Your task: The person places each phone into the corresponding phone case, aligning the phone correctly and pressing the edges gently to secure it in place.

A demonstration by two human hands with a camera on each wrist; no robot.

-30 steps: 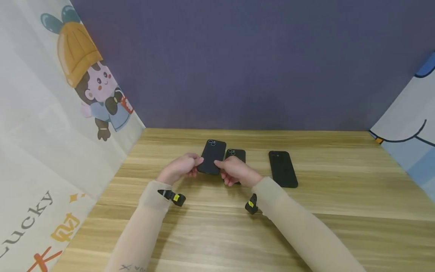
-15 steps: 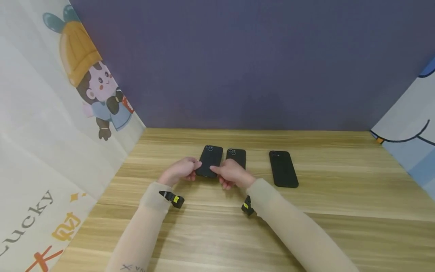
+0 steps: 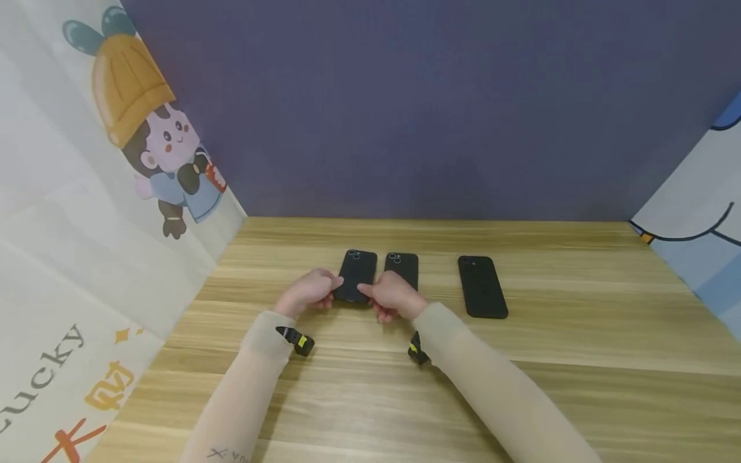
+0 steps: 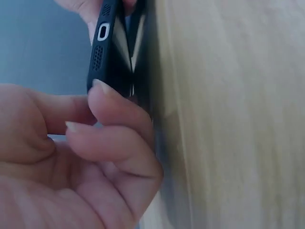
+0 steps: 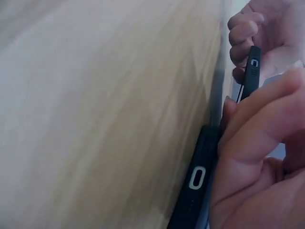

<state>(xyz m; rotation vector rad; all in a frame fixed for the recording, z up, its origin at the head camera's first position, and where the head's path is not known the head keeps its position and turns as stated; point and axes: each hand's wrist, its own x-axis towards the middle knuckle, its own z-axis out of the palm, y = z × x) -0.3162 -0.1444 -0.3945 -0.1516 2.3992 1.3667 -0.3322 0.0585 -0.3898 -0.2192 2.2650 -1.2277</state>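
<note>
A phone in a black case lies face down at the left of the row, its twin camera lenses at the far end. My left hand pinches its left side between thumb and curled fingers. At the lower right side, my right hand grips the same phone, thumb on its back. The left wrist view shows the phone's bottom edge slightly raised off the table, with a port slot. A second black phone sits just right of it, partly hidden by my right hand; its near edge shows beneath my right fingers.
A third black phone lies apart to the right on the wood-grain table. A dark blue-grey panel stands along the back edge. A white printed cloth hangs at the left, another printed sheet at the right.
Both hands have lowered the left phone toward the table, bringing it slightly left and nearer to me. It now looks flatter. The other two phones have stayed put.
</note>
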